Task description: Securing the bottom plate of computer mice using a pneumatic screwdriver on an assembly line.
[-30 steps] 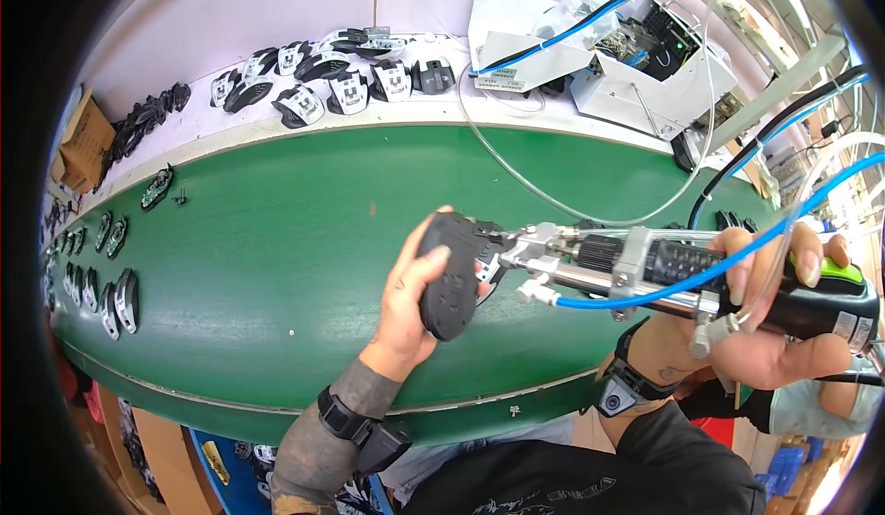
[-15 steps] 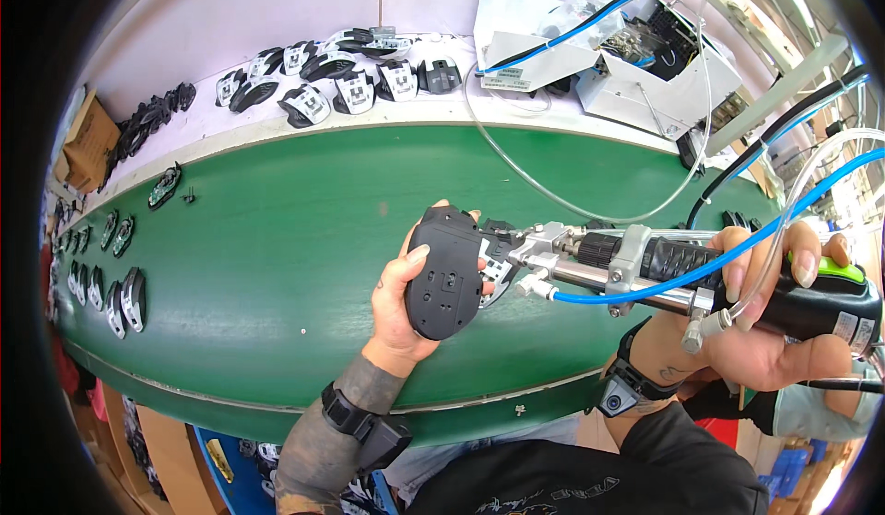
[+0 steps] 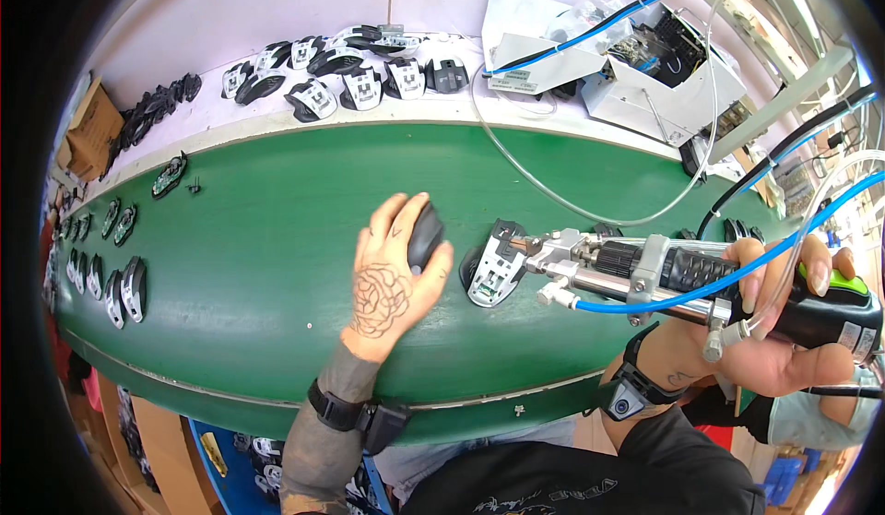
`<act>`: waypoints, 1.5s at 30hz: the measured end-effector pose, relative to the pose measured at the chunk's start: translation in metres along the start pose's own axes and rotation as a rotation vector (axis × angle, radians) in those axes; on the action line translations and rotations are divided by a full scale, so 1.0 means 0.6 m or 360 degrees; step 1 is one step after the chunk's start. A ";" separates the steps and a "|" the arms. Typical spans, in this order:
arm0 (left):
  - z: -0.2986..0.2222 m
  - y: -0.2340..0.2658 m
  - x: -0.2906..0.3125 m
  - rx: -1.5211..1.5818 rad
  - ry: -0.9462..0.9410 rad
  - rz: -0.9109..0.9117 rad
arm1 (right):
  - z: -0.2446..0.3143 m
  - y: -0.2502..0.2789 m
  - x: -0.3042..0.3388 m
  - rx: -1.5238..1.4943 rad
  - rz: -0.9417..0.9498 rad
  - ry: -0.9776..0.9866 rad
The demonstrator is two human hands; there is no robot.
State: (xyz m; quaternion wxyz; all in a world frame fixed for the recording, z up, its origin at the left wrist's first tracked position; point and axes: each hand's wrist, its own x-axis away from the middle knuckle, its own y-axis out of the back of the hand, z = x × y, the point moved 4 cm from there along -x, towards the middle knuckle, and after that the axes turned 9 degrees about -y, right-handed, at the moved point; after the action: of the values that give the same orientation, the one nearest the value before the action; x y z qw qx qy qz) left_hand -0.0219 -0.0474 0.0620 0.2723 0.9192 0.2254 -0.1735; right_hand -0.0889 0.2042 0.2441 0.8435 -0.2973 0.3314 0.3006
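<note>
My left hand (image 3: pixel 383 280), back upward, has its fingers wrapped over a black computer mouse (image 3: pixel 426 238) above the green work surface (image 3: pixel 277 201). The hand covers much of that mouse. To its right, a black and white mouse body (image 3: pixel 500 271) without its top cover lies on the surface. My right hand (image 3: pixel 770 335) grips a black power screwdriver (image 3: pixel 687 261) with metal cylinders clamped along it. The screwdriver lies almost level, its nose end next to the black and white mouse body; the exact gap between them I cannot tell.
Mouse parts (image 3: pixel 129 284) stand in rows at the left. On the white back shelf (image 3: pixel 323 128) sit several partly assembled mice (image 3: pixel 313 98) and an opened white machine (image 3: pixel 636 100). A blue air hose (image 3: pixel 645 305) and a clear tube (image 3: pixel 590 211) run across the right side.
My left hand has turned from showing the mouse's black underside to back upward, and moved slightly left. The black and white mouse body behind it now shows. The screwdriver has shifted slightly right.
</note>
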 end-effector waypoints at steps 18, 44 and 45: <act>-0.073 -0.007 -0.005 -0.0238 -0.1064 0.0036 | -0.010 -0.039 -0.010 -0.0043 0.0060 -0.0117; -0.003 -0.035 0.002 0.2414 0.0907 0.0136 | 0.001 -0.014 -0.013 -0.0068 0.0054 0.0006; -0.010 -0.040 0.003 0.2417 0.0909 0.0142 | 0.001 -0.013 -0.013 -0.0066 0.0026 0.0021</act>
State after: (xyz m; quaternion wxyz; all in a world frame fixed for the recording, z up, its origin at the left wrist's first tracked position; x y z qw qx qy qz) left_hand -0.0317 -0.0253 0.0556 -0.4869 0.8702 0.0700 -0.0269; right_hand -0.0881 0.1973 0.2525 0.8324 -0.3140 0.3330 0.3123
